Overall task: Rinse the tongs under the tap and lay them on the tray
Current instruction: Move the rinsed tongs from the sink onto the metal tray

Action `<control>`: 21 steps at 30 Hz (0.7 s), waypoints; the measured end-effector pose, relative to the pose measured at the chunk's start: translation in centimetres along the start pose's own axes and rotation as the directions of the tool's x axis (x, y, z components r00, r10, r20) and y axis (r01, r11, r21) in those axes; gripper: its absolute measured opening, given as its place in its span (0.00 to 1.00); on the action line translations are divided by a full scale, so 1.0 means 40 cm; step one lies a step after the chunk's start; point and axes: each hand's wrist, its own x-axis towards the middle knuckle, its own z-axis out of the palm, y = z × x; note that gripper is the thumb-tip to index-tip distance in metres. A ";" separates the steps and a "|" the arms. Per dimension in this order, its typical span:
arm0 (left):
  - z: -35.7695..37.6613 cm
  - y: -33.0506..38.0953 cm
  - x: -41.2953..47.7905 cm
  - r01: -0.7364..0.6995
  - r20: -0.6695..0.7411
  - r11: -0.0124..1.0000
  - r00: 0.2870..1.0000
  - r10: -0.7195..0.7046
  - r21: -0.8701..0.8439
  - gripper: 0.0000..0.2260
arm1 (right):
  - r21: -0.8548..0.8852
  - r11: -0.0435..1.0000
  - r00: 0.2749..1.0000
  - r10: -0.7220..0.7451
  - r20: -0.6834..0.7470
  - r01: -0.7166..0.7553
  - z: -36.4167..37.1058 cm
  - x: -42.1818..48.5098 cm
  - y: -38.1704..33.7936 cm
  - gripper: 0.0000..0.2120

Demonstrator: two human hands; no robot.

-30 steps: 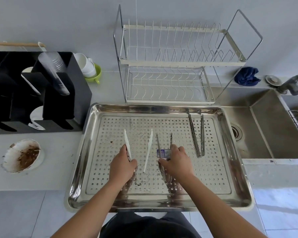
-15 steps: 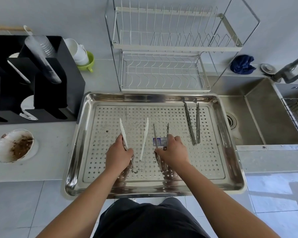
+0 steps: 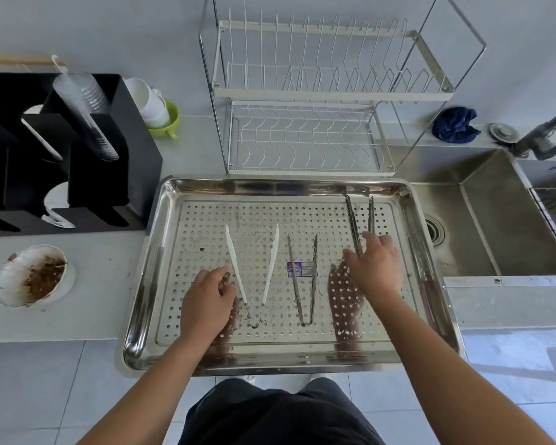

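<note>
While three tongs lie on the perforated tray, your right hand hovers open-fingered over the far-right steel tongs; your left hand rests loosely curled, empty, beside the white tongs.

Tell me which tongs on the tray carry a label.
The middle metal tongs, between the white-tipped tongs and the far-right metal tongs. A blue-and-white sticker spans their arms; the other two pairs show none.
</note>
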 end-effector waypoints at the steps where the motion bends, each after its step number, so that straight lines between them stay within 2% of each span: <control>1: 0.001 -0.002 0.001 0.008 0.006 1.000 1.000 -0.008 -0.006 0.18 | -0.040 0.999 1.000 -0.003 -0.011 0.002 -0.005 0.011 0.005 0.27; 4: 0.004 0.001 0.006 0.037 0.023 0.999 0.999 -0.036 -0.036 0.19 | -0.165 0.986 0.999 0.023 0.043 -0.015 -0.008 0.031 0.007 0.33; 6: 0.006 0.010 0.013 0.069 0.028 0.996 0.997 -0.067 -0.052 0.19 | -0.180 0.984 0.998 0.026 0.062 -0.014 0.001 0.041 0.009 0.32; 9: 0.010 0.028 0.022 0.106 0.032 0.994 0.994 -0.105 -0.021 0.23 | -0.107 0.994 0.999 0.012 0.047 -0.007 0.017 0.050 0.010 0.22; 11: 0.013 0.033 0.025 0.133 0.032 0.991 0.991 -0.133 0.009 0.24 | -0.050 0.998 0.999 0.027 0.046 -0.025 0.025 0.046 0.009 0.19; 21: 0.012 0.029 0.024 0.116 0.059 0.992 0.991 -0.119 0.039 0.15 | 0.019 0.998 0.993 0.059 0.107 -0.062 0.068 -0.093 0.029 0.22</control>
